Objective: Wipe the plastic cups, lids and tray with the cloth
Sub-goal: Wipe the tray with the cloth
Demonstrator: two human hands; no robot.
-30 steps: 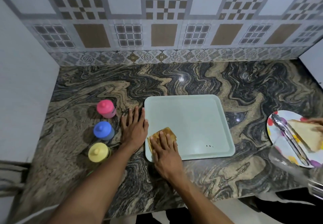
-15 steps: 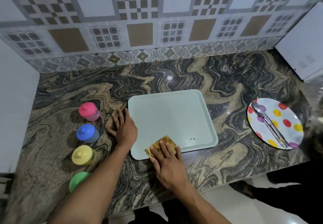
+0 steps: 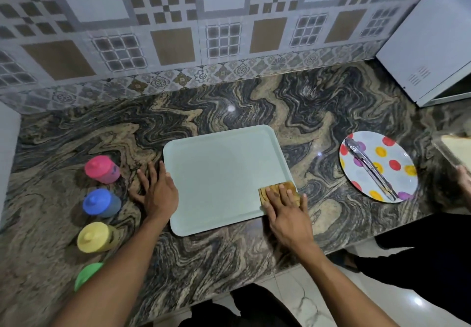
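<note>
A pale green tray [image 3: 219, 173] lies flat on the marbled counter. My right hand [image 3: 285, 212] presses a folded brown cloth [image 3: 279, 191] with straight fingers onto the tray's near right corner. Flat on the counter, my left hand [image 3: 158, 191] rests against the tray's left edge, thumb on its rim. Left of that hand stand lidded plastic cups in a row: pink [image 3: 102, 169], blue [image 3: 100, 203], yellow [image 3: 95, 237] and green [image 3: 86, 274], the green one partly hidden by my left forearm.
A polka-dot plate [image 3: 390, 158] with metal tongs [image 3: 369, 168] sits to the right of the tray. A white appliance [image 3: 428, 46] stands at the back right. Another person's hand [image 3: 463, 181] and a clear container show at the right edge. The counter's front edge runs just below the tray.
My right hand has slid the cloth rightwards along the tray's near edge, from the left corner to the right corner. My left hand stays at the tray's left edge. The view shifted.
</note>
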